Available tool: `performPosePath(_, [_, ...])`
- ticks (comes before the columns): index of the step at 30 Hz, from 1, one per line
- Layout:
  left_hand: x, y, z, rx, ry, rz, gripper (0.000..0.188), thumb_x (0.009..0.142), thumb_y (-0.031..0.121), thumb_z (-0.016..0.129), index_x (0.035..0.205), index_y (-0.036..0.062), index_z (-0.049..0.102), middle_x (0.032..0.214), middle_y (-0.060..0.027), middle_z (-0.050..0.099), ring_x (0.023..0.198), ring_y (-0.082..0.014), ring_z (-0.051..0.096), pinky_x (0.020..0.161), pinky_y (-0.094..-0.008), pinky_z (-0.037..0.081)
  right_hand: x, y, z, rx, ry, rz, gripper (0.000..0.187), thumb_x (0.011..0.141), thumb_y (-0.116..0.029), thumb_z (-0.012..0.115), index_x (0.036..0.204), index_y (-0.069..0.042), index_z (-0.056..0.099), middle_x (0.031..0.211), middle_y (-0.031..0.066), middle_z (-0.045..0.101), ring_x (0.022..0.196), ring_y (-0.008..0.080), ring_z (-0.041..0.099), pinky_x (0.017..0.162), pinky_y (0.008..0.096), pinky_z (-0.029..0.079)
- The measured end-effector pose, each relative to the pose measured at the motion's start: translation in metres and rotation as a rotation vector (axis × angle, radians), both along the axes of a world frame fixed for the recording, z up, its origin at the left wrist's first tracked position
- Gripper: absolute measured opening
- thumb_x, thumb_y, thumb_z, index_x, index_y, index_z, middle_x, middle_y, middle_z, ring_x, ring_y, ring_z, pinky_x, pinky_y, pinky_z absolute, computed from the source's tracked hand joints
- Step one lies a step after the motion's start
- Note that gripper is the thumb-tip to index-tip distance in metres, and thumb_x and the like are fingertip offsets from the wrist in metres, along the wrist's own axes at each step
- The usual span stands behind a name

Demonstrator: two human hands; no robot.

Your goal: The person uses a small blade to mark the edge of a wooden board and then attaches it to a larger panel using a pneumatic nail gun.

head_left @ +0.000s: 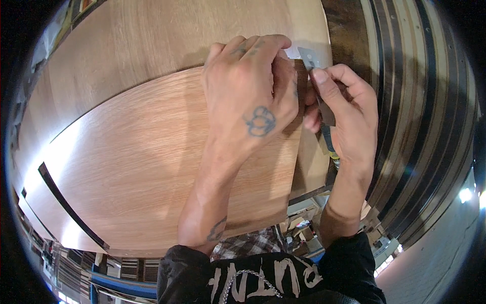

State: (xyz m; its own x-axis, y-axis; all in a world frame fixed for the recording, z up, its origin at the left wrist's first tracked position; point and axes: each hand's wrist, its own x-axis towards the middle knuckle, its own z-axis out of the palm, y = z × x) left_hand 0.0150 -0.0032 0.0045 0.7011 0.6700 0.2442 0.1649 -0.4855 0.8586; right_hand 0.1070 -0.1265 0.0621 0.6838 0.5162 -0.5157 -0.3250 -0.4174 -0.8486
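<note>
A wood-grain panel (152, 152) lies on top of a larger pale wood sheet (152, 35). My left hand (248, 86) rests over the upper right part of the panel, back upward. Its fingers are curled under; their tips and anything in them are hidden. Just right of it, my right hand (349, 106) is closed round a flat metal blade (309, 57) with a hole near its angled tip. The blade points up and away, its tip close to the panel's far right corner and my left hand's forefinger. The blade's lower part runs along my right palm.
Striped boards (420, 91) of light and dark strips stand along the right. A black strip (66, 202) crosses the panel's left end. Cluttered boxes and scraps (304, 228) lie below the near edge. Blue rails (121, 286) show at lower left.
</note>
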Motion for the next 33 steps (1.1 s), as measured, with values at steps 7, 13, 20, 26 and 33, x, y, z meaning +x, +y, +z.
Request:
performPosePath(7, [0.005, -0.002, 0.005, 0.058, 0.138, 0.027, 0.024, 0.091, 0.028, 0.072, 0.084, 0.0048, 0.073, 0.074, -0.0074, 0.068, 0.066, -0.0250, 0.061, 0.074, -0.0346, 0.044, -0.008, 0.005, -0.001, -0.032, 0.004, -0.032, 0.026, 0.099, -0.023, 0.065, 0.090, 0.001, 0.065, 0.072, 0.0093, 0.069, 0.056, 0.0176, 0.067, 0.050, 0.0261, 0.050])
performPosePath(13, [0.010, -0.005, -0.001, 0.014, 0.069, 0.061, 0.021, 0.087, 0.024, 0.072, 0.077, 0.0056, 0.071, 0.073, -0.0083, 0.066, 0.072, -0.0276, 0.061, 0.074, -0.0394, 0.040, -0.015, 0.006, -0.006, -0.027, -0.044, -0.080, 0.027, 0.100, -0.024, 0.064, 0.087, 0.000, 0.064, 0.067, 0.0075, 0.067, 0.050, 0.0139, 0.063, 0.046, 0.0238, 0.047])
performPosePath(20, [0.012, -0.005, 0.002, 0.010, 0.098, 0.059, 0.021, 0.086, 0.026, 0.073, 0.078, 0.0061, 0.072, 0.074, -0.0073, 0.067, 0.073, -0.0262, 0.062, 0.075, -0.0387, 0.040, -0.016, 0.010, -0.006, -0.047, -0.068, -0.148, 0.026, 0.099, -0.022, 0.064, 0.087, 0.000, 0.063, 0.064, 0.0065, 0.065, 0.048, 0.0124, 0.060, 0.042, 0.0231, 0.044])
performPosePath(26, [0.009, -0.004, -0.003, 0.031, 0.104, 0.062, 0.022, 0.086, 0.025, 0.073, 0.076, 0.0057, 0.072, 0.074, -0.0076, 0.068, 0.073, -0.0263, 0.062, 0.075, -0.0386, 0.040, -0.021, 0.015, -0.010, -0.073, -0.117, -0.156, 0.025, 0.099, -0.019, 0.063, 0.084, 0.001, 0.061, 0.063, 0.0065, 0.063, 0.047, 0.0120, 0.059, 0.040, 0.0237, 0.045])
performPosePath(33, [0.013, -0.007, -0.002, 0.031, 0.090, 0.074, 0.021, 0.085, 0.024, 0.074, 0.076, 0.0051, 0.072, 0.073, -0.0081, 0.068, 0.073, -0.0268, 0.062, 0.076, -0.0389, 0.039, -0.021, 0.017, -0.008, -0.096, -0.155, -0.167, 0.025, 0.098, -0.015, 0.063, 0.081, 0.002, 0.058, 0.062, 0.0057, 0.061, 0.048, 0.0112, 0.059, 0.042, 0.0250, 0.049])
